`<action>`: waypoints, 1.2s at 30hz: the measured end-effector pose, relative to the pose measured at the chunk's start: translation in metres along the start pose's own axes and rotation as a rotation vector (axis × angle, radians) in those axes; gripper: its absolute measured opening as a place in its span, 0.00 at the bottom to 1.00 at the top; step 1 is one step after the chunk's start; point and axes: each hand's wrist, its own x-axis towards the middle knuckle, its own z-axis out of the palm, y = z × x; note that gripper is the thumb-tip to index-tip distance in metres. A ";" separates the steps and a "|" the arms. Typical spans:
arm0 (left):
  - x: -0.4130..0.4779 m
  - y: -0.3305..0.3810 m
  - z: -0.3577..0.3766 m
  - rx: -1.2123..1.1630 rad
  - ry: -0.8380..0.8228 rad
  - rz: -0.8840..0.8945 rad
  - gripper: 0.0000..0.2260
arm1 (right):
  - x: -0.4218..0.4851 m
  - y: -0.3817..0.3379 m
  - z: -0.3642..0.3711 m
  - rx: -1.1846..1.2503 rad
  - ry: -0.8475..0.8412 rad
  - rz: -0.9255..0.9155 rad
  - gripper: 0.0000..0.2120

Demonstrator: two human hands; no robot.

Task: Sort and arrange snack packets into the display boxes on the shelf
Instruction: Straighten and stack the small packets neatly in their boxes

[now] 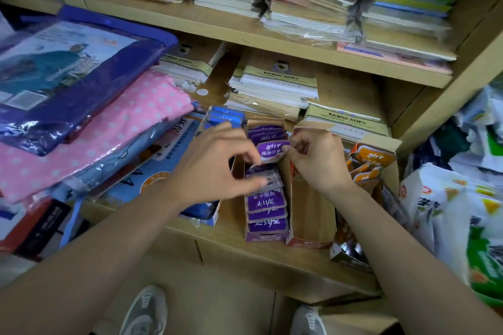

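A narrow purple display box (265, 236) on the wooden shelf holds a row of purple snack packets (266, 204). One purple packet (272, 152) stands upright above the row; my right hand (318, 160) pinches its right edge. My left hand (215, 163) has its fingers curled over the packets in the middle of the box, touching a tilted one (265, 178). To the left, blue packets (223, 117) stand in a blue box. A red-fronted box (313, 239) to the right looks bare at its near end. Orange packets (373, 160) fill a further box on the right.
Folded plastic-wrapped goods (81, 106) are piled at the left. Stacks of notebooks (272, 87) lie behind the boxes and on the shelf above. Large white and green snack bags (441, 212) crowd the right. A loose foil pack (348, 250) lies at the shelf's front edge.
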 end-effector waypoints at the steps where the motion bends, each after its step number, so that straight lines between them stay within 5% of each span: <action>1: -0.005 0.001 0.003 0.098 -0.065 0.038 0.17 | 0.000 0.001 0.001 -0.007 -0.012 0.009 0.08; 4: -0.011 0.003 0.013 0.249 -0.138 0.078 0.16 | -0.001 0.001 0.000 -0.010 -0.035 0.026 0.07; 7: -0.009 0.005 0.016 0.254 -0.091 0.104 0.04 | -0.003 -0.001 -0.002 0.014 -0.060 0.020 0.06; 13: 0.003 0.004 0.011 0.117 0.235 -0.076 0.04 | -0.006 -0.002 -0.008 0.138 -0.039 0.007 0.04; 23: 0.008 0.009 -0.001 -0.129 0.385 -0.190 0.04 | -0.013 -0.005 -0.024 0.509 -0.115 0.184 0.15; 29: 0.003 0.021 -0.015 -0.376 0.455 -0.363 0.02 | -0.022 -0.012 -0.029 0.503 -0.183 0.213 0.20; 36: 0.000 0.033 -0.008 -0.897 0.391 -0.602 0.03 | -0.021 -0.018 -0.036 1.199 -0.063 0.410 0.16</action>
